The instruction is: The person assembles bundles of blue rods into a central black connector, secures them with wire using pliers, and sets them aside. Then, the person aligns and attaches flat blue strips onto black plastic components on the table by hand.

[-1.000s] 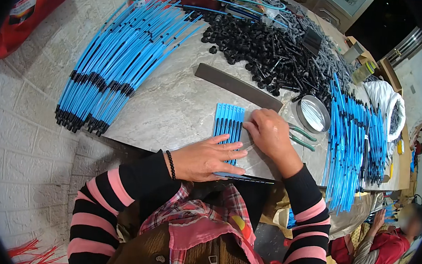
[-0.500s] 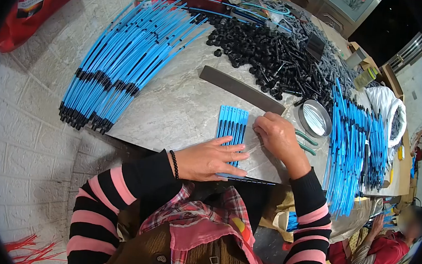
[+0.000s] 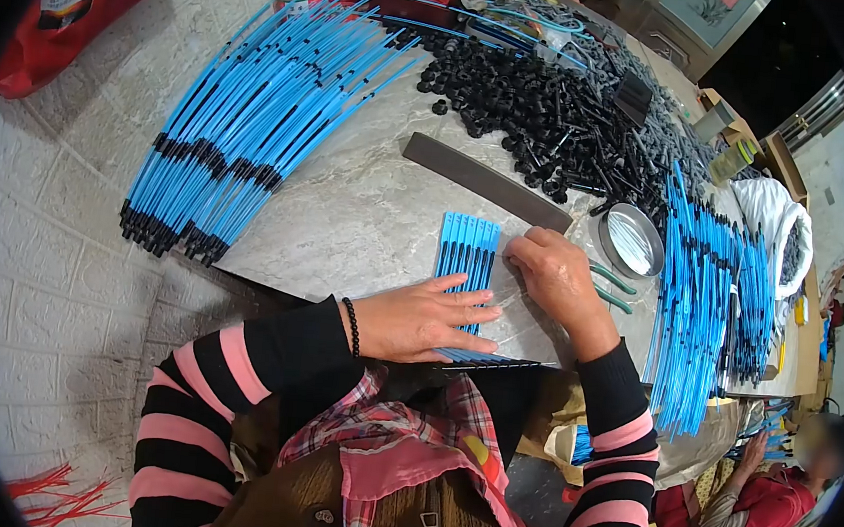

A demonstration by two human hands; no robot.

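Note:
Several thin blue strips with flat tab ends and dark middles (image 3: 468,237) lie side by side on the stone-patterned table. Across their lower part my left hand (image 3: 424,318) rests flat, fingers spread, hiding some of their length. Just right of the strips, my right hand (image 3: 553,275) is closed in a pinch near the tabletop; whatever its fingertips hold is hidden. Green-handled pliers (image 3: 613,286) lie partly behind that hand. A round metal tin (image 3: 603,241) with thin white sticks stands to its right. Beyond the strips a dark flat bar (image 3: 484,181) lies at a slant.
A fanned bundle of blue rods with black fittings (image 3: 222,136) covers the table's left side. More blue rods (image 3: 694,307) lie at the right. Black plastic parts (image 3: 526,102) are heaped at the back. A person in red (image 3: 757,509) sits at lower right.
Both hands stay almost in place over and beside the blue strips. The whole view has shifted very slightly.

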